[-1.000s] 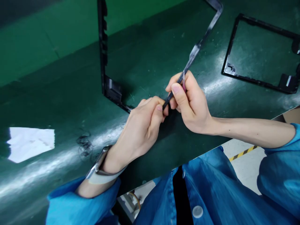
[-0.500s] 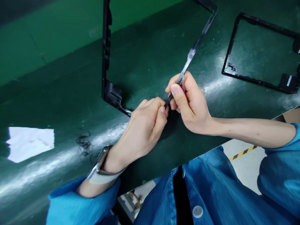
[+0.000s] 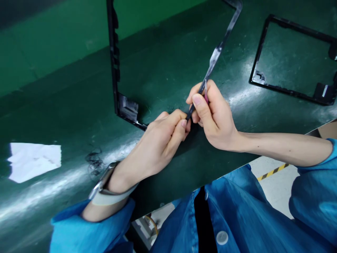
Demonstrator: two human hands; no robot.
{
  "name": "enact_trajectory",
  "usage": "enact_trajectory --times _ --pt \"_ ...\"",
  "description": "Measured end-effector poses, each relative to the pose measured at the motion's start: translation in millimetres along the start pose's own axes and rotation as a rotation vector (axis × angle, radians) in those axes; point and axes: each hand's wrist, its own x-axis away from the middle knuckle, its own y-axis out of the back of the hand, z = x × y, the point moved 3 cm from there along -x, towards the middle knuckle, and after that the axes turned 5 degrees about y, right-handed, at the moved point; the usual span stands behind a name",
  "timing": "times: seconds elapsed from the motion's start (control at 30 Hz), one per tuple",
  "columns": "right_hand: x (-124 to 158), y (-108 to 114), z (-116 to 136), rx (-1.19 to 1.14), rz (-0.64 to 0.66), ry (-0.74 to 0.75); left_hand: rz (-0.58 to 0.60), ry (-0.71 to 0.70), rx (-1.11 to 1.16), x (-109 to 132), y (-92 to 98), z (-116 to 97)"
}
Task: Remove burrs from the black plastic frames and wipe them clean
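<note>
A thin black rectangular frame (image 3: 113, 63) is held tilted above the dark green table (image 3: 65, 116), its near edge running between both hands. My left hand (image 3: 160, 144) is closed, pinching that near edge close to the frame's lower left corner. My right hand (image 3: 213, 116) is closed too, gripping the same edge a little further right together with a small pink-handled tool (image 3: 206, 92) pressed against the frame. The frame's right side (image 3: 219, 45) rises away from my right hand toward the top of the view.
A second black frame (image 3: 289, 92) lies flat on the table at the upper right. A small heap of black shavings (image 3: 94, 161) sits left of my left wrist, which wears a band. The table's front edge runs diagonally above my blue sleeves.
The held frame has swung slightly, its left side shifting left. My left hand has turned a little with it; my right hand has barely moved.
</note>
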Motion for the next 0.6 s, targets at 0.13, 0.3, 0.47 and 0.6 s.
enact_trajectory --times 0.13,0.3,0.47,0.6 --pt "0.6 1.5 -0.3 -0.015 -0.015 0.031 0.005 0.013 -0.047 -0.3 0.2 -0.2" --pt "0.8 2.2 -0.8 -0.024 0.014 -0.024 -0.079 0.012 -0.119 -0.7 -5.4 -1.0" --pt "-0.2 0.1 0.5 -0.045 0.014 -0.031 -0.128 -0.008 -0.096 -1.7 -6.8 -0.7" --pt "0.5 0.4 0.1 -0.080 0.000 -0.034 -0.074 -0.008 -0.026 -1.6 -3.9 -1.6"
